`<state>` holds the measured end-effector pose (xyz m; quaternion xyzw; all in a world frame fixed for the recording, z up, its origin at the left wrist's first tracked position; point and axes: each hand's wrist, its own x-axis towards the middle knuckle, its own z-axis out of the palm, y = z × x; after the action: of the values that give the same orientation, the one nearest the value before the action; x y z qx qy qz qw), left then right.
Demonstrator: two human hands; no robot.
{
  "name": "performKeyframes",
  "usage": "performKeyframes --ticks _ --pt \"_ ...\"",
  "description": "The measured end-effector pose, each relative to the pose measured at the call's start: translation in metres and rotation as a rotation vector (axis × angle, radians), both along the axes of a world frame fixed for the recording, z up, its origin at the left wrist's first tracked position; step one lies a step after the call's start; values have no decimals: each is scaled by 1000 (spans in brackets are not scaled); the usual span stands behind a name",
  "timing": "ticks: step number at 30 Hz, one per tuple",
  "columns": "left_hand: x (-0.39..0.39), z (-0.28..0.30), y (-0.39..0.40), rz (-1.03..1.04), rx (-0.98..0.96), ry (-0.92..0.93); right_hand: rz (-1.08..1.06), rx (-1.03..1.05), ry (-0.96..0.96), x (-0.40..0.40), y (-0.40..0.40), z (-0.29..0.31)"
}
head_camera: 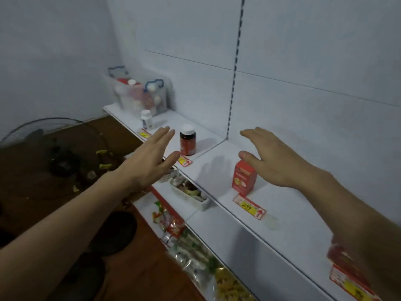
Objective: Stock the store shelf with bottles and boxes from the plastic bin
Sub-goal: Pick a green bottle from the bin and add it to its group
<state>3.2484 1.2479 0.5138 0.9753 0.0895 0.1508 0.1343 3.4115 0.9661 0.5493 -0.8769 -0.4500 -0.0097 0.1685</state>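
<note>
both my hands are flat and spread, holding nothing. left hand [152,155] hovers at the white shelf [249,192] edge with the dark bottle [188,142] just off its fingertips at about 2 o'clock. right hand [275,157] hangs over the red box [244,178], thumb right by its top, can't tell if it's touching. plastic bin [138,94] sits way back at 11 o'clock, and a white bottle [146,119] stands just in front of it.

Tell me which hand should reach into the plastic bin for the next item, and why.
Left, most likely. The left hand is open, empty and already extended toward the plastic bin at the shelf's far left end. The right hand hovers over the red box, farther from the bin.
</note>
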Motion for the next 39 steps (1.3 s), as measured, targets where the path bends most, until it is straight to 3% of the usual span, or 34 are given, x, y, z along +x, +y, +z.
performKeyframes --ticks 8,16,24,39 --pt "-86 16 130 230 5 -2 201 39 -19 -55 183 14" --pt "-102 34 231 273 -30 -68 241 -2 -77 -75 297 37" --pt "-60 42 302 279 -78 -127 207 -64 -112 -26 373 53" --pt "45 48 492 262 -57 48 221 -106 -93 117 573 72"
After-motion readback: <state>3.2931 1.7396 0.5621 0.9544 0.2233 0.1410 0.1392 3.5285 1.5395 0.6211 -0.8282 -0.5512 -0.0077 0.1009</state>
